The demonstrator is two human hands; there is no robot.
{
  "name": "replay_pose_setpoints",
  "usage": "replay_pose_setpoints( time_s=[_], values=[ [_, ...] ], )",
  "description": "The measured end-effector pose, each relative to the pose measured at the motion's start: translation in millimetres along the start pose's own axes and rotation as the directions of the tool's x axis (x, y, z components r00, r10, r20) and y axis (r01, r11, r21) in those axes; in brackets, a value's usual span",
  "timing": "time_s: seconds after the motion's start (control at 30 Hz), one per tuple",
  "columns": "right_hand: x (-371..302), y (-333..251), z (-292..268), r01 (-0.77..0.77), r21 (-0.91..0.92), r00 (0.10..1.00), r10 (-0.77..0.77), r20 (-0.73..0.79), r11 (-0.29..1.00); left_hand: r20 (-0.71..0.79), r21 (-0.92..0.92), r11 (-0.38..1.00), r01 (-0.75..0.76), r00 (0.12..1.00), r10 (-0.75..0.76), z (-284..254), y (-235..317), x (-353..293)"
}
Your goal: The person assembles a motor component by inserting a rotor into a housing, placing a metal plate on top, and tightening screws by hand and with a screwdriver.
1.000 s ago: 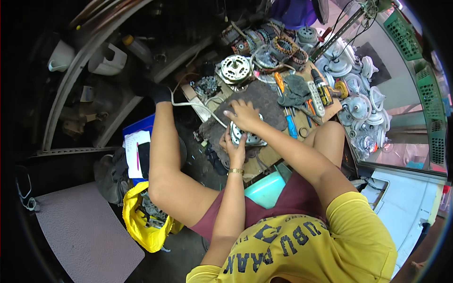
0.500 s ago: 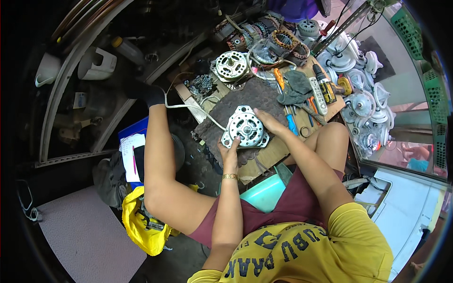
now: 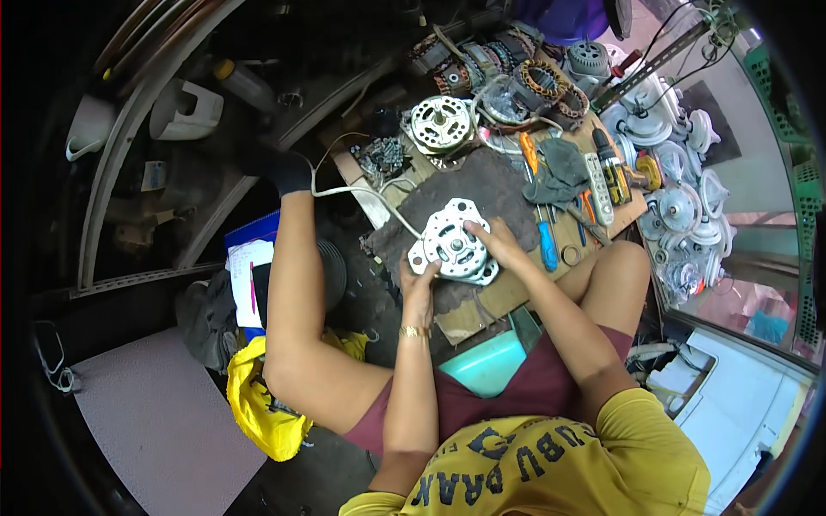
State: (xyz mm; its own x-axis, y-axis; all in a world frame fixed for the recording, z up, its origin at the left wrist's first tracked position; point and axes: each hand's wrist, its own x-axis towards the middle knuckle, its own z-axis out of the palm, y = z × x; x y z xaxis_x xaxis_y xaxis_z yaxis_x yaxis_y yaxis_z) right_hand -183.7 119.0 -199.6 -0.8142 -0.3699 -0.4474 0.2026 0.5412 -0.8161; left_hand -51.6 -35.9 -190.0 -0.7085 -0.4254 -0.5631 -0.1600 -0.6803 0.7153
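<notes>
Between my two hands is an electric motor with a silver, slotted metal housing and mounting ears. It is tilted over a dark, worn mat, and a pale cable runs from its left side. My left hand grips the lower left edge, thumb on the face. My right hand holds the right edge, its thumb lying on the housing. Fingers underneath are hidden. A second motor with a similar slotted face stands beyond the mat.
To the right lie a cordless drill, a power strip, a grey cloth and a blue-handled screwdriver. Copper-wound stators are piled at the back. White plastic-wrapped parts crowd the far right. A turquoise container sits between my legs.
The motor has tilted in my hands, showing more of its side. My right thumb has moved onto its face. The whole view has shifted slightly, moving the surroundings rightward.
</notes>
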Motion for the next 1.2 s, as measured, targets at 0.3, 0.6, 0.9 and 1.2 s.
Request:
replay_pose_setpoints(
  time_s=[0.3, 0.6, 0.9, 1.2],
  values=[
    [0.4, 8.2, -5.4, 0.069, -0.184, 0.990, -0.090, -0.109, 0.981, 0.006, 0.068, 0.997, -0.026, 1.000, 0.026, 14.2, -13.7, 2.5],
    [-69.4, -80.9, 58.8, 0.523, 0.513, 0.829, -0.264, -0.493, 0.681, -0.033, 0.077, 0.995, -0.068, 0.997, 0.071, 1.1, -26.6, -2.7],
    [-31.5, -64.3, 35.4, 0.549, 0.572, 0.777, -0.625, -0.080, 0.609, -0.009, 0.039, 0.994, -0.105, 0.994, 0.105, -0.2, -27.3, -6.1],
    [-28.1, -59.5, 41.1, 0.486, 0.640, 0.825, -0.554, -0.112, 0.595, -0.030, 0.425, 0.866, -0.264, 0.952, 0.305, 5.6, -30.6, -1.9]
  ],
)
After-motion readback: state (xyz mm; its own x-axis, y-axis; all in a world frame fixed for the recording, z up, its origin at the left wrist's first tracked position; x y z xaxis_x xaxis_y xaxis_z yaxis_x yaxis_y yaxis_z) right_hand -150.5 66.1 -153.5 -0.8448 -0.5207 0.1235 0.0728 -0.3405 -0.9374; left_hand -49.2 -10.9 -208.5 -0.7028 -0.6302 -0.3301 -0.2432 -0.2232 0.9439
